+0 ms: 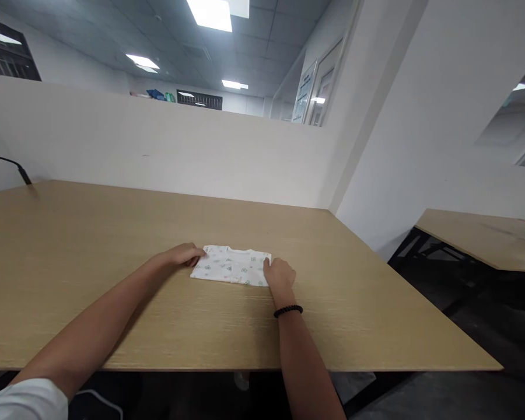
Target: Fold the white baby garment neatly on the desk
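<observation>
Folded garment (231,266) lies flat between both hands; left fingers (198,254) and right fingers (268,266) press its ends.

Both bare arms reach forward, converging toward the folded cloth (231,266). The left hand (182,255) lies palm down at the cloth's left edge, fingers flat and together, tips touching the fabric. The right hand (280,274) rests at the cloth's right edge, knuckles raised, fingers curled down onto it. A black bead bracelet (288,311) circles the right wrist.
</observation>
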The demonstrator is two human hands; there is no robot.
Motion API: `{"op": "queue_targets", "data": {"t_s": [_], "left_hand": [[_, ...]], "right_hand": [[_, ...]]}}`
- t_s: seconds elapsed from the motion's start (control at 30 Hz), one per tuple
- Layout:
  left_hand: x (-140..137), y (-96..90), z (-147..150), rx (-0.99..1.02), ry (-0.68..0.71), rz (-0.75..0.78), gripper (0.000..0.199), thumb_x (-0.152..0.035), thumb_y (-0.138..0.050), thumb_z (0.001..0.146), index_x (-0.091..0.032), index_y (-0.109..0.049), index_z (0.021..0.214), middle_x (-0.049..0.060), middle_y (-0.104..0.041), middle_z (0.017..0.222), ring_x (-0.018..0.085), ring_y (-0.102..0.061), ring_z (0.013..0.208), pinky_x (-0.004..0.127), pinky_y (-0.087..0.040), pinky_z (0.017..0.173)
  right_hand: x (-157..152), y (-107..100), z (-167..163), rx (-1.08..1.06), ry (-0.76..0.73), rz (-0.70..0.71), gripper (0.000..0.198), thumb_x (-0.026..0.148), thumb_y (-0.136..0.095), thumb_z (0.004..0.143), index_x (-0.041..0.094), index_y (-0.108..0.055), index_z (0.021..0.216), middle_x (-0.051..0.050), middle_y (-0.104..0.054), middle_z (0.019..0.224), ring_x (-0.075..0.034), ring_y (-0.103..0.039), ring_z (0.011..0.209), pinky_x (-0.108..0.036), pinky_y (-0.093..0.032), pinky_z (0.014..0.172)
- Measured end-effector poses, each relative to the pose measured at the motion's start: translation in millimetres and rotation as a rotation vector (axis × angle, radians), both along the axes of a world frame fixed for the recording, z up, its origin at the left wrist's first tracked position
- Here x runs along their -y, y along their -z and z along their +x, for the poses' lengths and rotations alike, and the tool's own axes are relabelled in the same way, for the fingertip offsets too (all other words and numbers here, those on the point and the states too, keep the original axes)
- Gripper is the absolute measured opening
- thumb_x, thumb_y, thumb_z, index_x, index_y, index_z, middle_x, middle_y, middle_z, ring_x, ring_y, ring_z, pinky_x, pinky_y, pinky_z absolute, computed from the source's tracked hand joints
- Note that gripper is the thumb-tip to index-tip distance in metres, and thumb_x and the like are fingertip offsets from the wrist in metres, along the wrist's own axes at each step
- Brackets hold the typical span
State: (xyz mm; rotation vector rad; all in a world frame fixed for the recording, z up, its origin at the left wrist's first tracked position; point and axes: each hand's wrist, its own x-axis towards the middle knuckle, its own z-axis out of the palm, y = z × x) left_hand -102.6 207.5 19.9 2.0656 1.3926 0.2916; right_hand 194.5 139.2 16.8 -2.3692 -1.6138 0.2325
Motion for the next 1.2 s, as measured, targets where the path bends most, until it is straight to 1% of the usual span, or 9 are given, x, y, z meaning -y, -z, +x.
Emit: {"op": "queue_targets", "data": {"t_s": [0.1,0.2,0.33,0.63,0.77,0.9,1.03,1.1,1.2], "left_hand": [[5,-12.8,-3,0.004,0.172,-0.206,0.051,-0.060,-0.054,0.071,-0.016,-0.059,0.046,-0.002,-0.032,0.041,0.012,-0.027,0.045,0.029,-0.024,0.052],[8,-20.2,-6,0.008,0.246,-0.312,0.044,-0.058,-0.065,0.063,-0.015,-0.065,0.053,-0.001,-0.037,0.045,0.012,-0.028,0.048,0.028,-0.022,0.051],[9,-20.2,-10,0.017,0.242,-0.348,0.038,-0.052,-0.072,0.057,-0.015,-0.068,0.058,0.000,-0.049,0.052,0.013,-0.035,0.053,0.025,-0.022,0.051],[2,-11.6,-14,0.011,0.300,-0.352,0.036,-0.052,-0.071,0.058,-0.015,-0.068,0.058,0.001,-0.053,0.053,0.012,-0.037,0.054,0.024,-0.024,0.052],[-1,-10.6,-15,0.005,0.288,-0.274,0.047,-0.060,-0.066,0.063,-0.016,-0.057,0.050,0.000,-0.044,0.047,0.011,-0.032,0.050,0.026,-0.023,0.051],[-4,-2.0,-8,0.035,0.045,-0.027,0.052,-0.065,-0.052,0.074,-0.018,-0.046,0.051,-0.002,-0.037,0.045,0.013,-0.033,0.048,0.027,-0.026,0.051],[-6,16.3,4,0.142,-0.178,0.390,0.051,-0.058,-0.051,0.076,-0.014,-0.057,0.103,0.009,-0.064,0.091,0.024,-0.058,0.082,0.031,-0.043,0.071],[-6,24.4,9,0.173,-0.132,0.466,0.069,-0.058,-0.051,0.078,-0.013,-0.042,0.130,0.016,-0.058,0.121,0.028,-0.054,0.110,0.038,-0.042,0.090],[-3,30.2,16,0.119,0.002,0.425,0.074,-0.058,-0.049,0.082,-0.014,-0.033,0.140,0.019,-0.046,0.139,0.031,-0.042,0.128,0.042,-0.033,0.104]], "right_hand": [[0,0,0,0.006,-0.010,-0.018,0.044,0.041,-0.038,0.097,0.011,-0.068,0.107,-0.020,-0.067,0.112,-0.029,-0.064,0.104,-0.038,-0.046,0.087],[-1,0,-1,0.029,-0.019,-0.021,0.044,0.040,-0.036,0.099,0.011,-0.069,0.106,-0.020,-0.068,0.110,-0.028,-0.065,0.103,-0.036,-0.047,0.085],[0,1,-2,0.054,-0.036,0.002,0.046,0.038,-0.032,0.101,0.010,-0.069,0.106,-0.020,-0.068,0.110,-0.027,-0.066,0.101,-0.034,-0.048,0.083],[-2,3,-4,0.035,0.020,-0.009,0.046,0.042,-0.032,0.101,0.007,-0.060,0.115,-0.022,-0.068,0.104,-0.027,-0.067,0.099,-0.033,-0.048,0.081],[-1,3,-5,0.060,0.047,0.053,0.046,0.045,-0.036,0.100,0.008,-0.053,0.121,-0.021,-0.068,0.102,-0.029,-0.065,0.098,-0.037,-0.046,0.083],[1,0,-8,0.171,-0.034,0.240,0.046,0.046,-0.037,0.098,0.010,-0.052,0.125,-0.024,-0.060,0.119,-0.032,-0.053,0.115,-0.047,-0.035,0.097],[2,3,-15,0.170,-0.287,0.282,0.058,0.050,-0.036,0.097,0.017,-0.035,0.145,-0.019,-0.033,0.150,-0.030,-0.028,0.138,-0.051,-0.021,0.108],[2,9,-17,0.126,-0.397,0.175,0.065,0.054,-0.034,0.096,0.020,-0.025,0.150,-0.016,-0.021,0.156,-0.030,-0.016,0.143,-0.054,-0.018,0.109],[0,16,-16,0.068,-0.476,0.013,0.068,0.057,-0.031,0.097,0.020,-0.020,0.153,-0.015,-0.019,0.157,-0.032,-0.011,0.144,-0.057,-0.017,0.109]]}}
